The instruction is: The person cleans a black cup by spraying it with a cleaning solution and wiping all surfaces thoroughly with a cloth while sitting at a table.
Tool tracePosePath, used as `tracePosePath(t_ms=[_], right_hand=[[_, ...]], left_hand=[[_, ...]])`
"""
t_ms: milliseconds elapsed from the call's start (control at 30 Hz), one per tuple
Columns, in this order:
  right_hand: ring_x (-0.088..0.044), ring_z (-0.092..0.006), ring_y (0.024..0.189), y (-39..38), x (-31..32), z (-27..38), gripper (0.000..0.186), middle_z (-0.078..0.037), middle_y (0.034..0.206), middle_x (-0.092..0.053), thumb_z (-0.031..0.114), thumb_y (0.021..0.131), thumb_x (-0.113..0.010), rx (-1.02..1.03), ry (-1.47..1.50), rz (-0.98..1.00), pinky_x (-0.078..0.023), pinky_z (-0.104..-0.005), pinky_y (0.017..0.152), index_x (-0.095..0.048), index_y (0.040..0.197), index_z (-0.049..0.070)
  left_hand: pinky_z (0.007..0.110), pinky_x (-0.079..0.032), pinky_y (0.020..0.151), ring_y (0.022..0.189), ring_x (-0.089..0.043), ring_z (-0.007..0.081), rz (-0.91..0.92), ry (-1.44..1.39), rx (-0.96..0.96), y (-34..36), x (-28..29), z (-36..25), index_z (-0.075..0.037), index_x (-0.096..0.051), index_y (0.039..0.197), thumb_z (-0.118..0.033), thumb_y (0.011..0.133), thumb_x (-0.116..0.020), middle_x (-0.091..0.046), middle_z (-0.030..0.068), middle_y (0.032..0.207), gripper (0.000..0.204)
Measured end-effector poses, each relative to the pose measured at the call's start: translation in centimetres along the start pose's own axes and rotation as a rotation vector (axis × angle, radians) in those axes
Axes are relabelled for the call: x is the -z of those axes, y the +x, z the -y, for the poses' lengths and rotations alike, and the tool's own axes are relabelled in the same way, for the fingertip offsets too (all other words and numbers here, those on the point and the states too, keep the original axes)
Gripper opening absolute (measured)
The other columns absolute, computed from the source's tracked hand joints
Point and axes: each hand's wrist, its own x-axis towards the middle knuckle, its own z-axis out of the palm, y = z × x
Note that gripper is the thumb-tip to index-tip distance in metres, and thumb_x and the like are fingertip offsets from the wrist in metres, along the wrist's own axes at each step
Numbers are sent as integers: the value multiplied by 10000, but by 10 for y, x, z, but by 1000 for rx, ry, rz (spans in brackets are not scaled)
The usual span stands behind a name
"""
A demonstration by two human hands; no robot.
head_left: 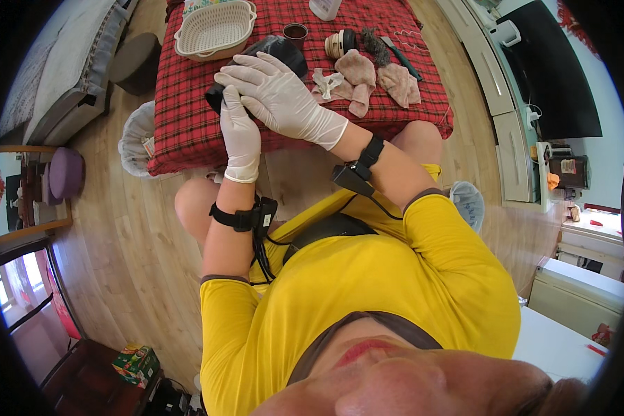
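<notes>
Beneath the right hand (279, 97), its grip flat and straight-fingered, the black item (288, 57) slants away rightward from the left hand (240, 136), whose closure I cannot tell.

Head view: left of two head-worn fisheyes, looking steeply down, forward lying toward the upper edge
Worktop (185, 132): across the upper middle
Gloved fingers (248, 75): near, above centre
Yellow top (388, 277): nearer, lower middle

White-gloved, the left hand (238, 135) and right hand (281, 93) touch a black object (283, 53) over a plaid tablecloth (184, 128).
</notes>
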Motion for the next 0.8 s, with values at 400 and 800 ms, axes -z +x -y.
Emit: tracePosePath(t_ms=[400,800], right_hand=[[-406,-318,1361,-12,-22,16,555,-93,1402,-508,286,874,-616,29,-140,32,-323,-502,1109,-500,1390,119],[-333,-275,1437,-25,-19,23,576,-57,1526,-414,316,937,-509,-68,-202,90,-215,-518,1184,-444,1492,174]], left_hand=[[341,-485,1022,1142,-628,230,-251,-329,345,7,10,-21,-2,-512,1387,-472,1047,-478,-642,111,1282,581],[500,-351,1158,1328,-483,336,-166,-800,571,15,15,-20,-30,-482,1412,-425,1073,-344,-526,164,1428,538]])
